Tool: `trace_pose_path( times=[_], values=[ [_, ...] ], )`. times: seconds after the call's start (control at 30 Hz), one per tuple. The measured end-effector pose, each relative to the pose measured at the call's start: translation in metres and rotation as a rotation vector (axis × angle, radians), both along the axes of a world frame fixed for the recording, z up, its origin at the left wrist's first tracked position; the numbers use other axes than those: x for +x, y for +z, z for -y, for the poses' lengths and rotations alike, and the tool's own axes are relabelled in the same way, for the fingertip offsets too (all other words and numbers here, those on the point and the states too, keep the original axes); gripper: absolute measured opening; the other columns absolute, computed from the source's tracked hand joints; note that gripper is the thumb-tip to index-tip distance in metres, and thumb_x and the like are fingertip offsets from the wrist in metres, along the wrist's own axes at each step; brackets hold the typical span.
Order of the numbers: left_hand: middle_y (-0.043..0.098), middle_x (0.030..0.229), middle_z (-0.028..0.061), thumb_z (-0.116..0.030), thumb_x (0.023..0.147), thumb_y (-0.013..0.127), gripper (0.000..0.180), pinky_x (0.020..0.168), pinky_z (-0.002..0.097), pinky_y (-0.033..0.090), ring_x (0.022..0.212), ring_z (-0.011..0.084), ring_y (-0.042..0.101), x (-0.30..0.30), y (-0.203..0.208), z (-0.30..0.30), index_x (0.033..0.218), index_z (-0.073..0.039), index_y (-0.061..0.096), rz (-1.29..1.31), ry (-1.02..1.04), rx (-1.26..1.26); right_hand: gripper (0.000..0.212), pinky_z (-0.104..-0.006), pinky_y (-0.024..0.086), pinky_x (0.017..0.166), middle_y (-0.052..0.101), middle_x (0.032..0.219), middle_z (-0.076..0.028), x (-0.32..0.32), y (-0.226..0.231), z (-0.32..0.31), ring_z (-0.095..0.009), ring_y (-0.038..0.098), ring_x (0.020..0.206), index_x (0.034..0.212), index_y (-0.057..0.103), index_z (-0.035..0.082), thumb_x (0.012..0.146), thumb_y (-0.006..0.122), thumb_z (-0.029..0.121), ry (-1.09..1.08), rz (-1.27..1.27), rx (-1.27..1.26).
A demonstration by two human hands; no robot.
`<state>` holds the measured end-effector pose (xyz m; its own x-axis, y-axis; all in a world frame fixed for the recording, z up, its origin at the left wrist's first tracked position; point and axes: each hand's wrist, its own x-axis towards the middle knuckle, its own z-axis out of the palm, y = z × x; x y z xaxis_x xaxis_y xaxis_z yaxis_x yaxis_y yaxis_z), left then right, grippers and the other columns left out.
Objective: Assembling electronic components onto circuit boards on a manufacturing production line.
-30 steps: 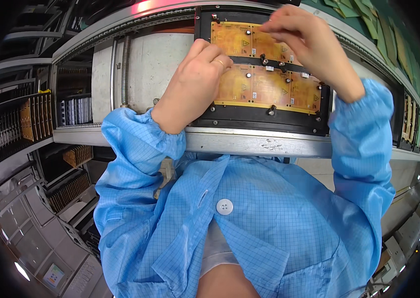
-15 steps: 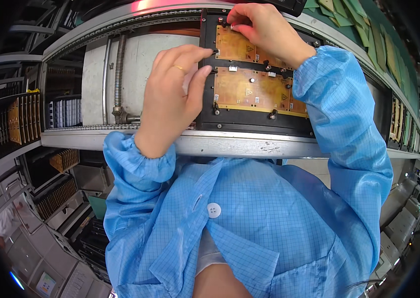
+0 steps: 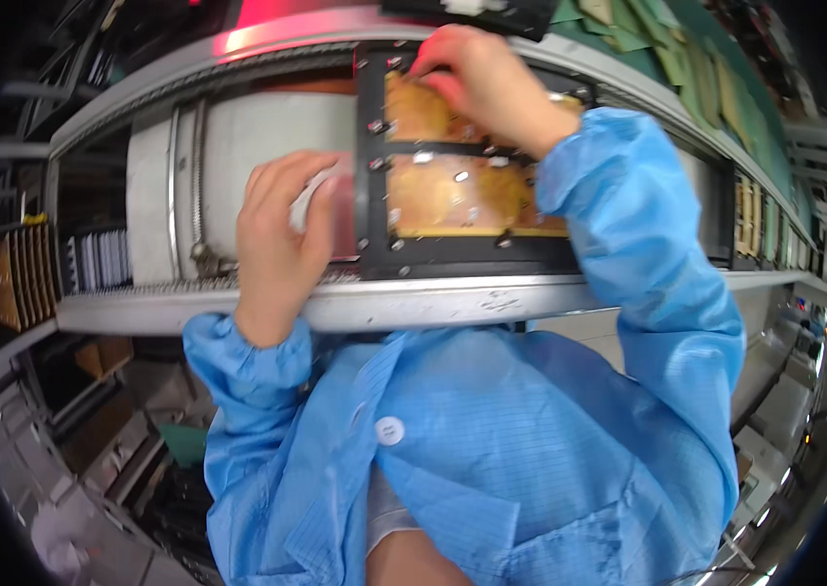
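Observation:
A black fixture (image 3: 371,210) holds two amber circuit boards, one above the other. The far board (image 3: 411,109) is partly covered by my right hand (image 3: 480,86), whose thumb and fingers are pinched together at its far left corner. Whatever sits between those fingertips is too small and blurred to name. The near board (image 3: 443,200) lies flat with small pale parts on it, its right end behind my right sleeve. Left of the fixture, my left hand (image 3: 281,230) hovers with thumb and curved fingers apart, holding nothing that I can see.
A metal rail (image 3: 413,301) runs along the near side of the conveyor frame. A pale plate (image 3: 228,161) lies left of the fixture, beside a threaded rod (image 3: 199,181). Racked boards (image 3: 22,278) stand at far left; green sheets (image 3: 662,59) are piled at far right.
My left hand has drawn back leftward from the fixture's left edge. My right hand stays at the far board's left corner. The whole view has shifted a little and blurred.

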<state>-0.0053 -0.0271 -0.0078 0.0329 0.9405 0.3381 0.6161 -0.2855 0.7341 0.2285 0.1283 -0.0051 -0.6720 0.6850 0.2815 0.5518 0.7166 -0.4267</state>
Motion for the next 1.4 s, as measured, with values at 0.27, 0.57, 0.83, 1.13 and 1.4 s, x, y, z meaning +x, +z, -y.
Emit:
trace_pose_path(
  times=[0.27,0.57,0.83,1.13,1.4],
  values=[
    [0.064,0.108,0.0178,0.012,0.083,0.045,0.036,0.088,0.0357,0.05,0.099,0.0299,0.063,-0.006,-0.002,0.023,0.114,0.002,0.061,0.045,-0.005,-0.34,0.018,-0.0305,0.05,0.059,0.068,0.079,-0.007,0.06,0.052,-0.015,-0.017,0.064,0.066,0.091,0.069,0.002,0.091,0.073,0.02,-0.476,-0.223,0.243],
    [0.064,0.096,0.0165,0.017,0.077,0.04,0.04,0.078,0.0335,0.053,0.082,0.0258,0.064,0.016,-0.004,0.019,0.111,0.004,0.058,0.079,-0.029,-0.451,0.051,-0.0477,0.054,0.082,0.068,0.09,-0.029,0.136,0.01,-0.123,-0.043,0.067,0.091,0.102,0.063,-0.006,0.085,0.07,0.042,-0.9,0.17,0.138],
    [0.065,0.098,0.0178,0.017,0.076,0.041,0.043,0.079,0.0341,0.052,0.086,0.0272,0.064,0.017,-0.004,0.02,0.114,0.005,0.057,0.088,-0.079,-0.472,0.043,-0.0442,0.054,0.072,0.072,0.09,-0.026,0.135,0.008,-0.13,-0.038,0.07,0.081,0.094,0.069,-0.003,0.08,0.073,0.037,-0.824,-0.023,-0.094],
    [0.058,0.117,0.0238,0.012,0.077,0.044,0.049,0.091,0.04,0.052,0.106,0.0388,0.06,-0.01,-0.02,0.02,0.124,0.003,0.054,0.212,-0.302,-0.513,0.031,-0.0189,0.041,0.07,0.055,0.094,0.005,0.06,0.052,0.086,-0.005,0.048,0.075,0.12,0.062,0.003,0.091,0.071,0.01,-0.723,-0.377,-0.251],
    [0.048,0.141,0.029,0.005,0.084,0.05,0.061,0.108,0.043,0.04,0.126,0.0425,0.049,-0.005,-0.026,0.022,0.143,0.012,0.04,0.1,-0.537,-0.321,0.041,-0.035,0.05,0.083,0.056,0.108,-0.015,-0.019,0.004,0.155,-0.028,0.057,0.098,0.118,0.062,0.007,0.08,0.077,0.012,-0.821,-0.11,-0.031]
  ],
)
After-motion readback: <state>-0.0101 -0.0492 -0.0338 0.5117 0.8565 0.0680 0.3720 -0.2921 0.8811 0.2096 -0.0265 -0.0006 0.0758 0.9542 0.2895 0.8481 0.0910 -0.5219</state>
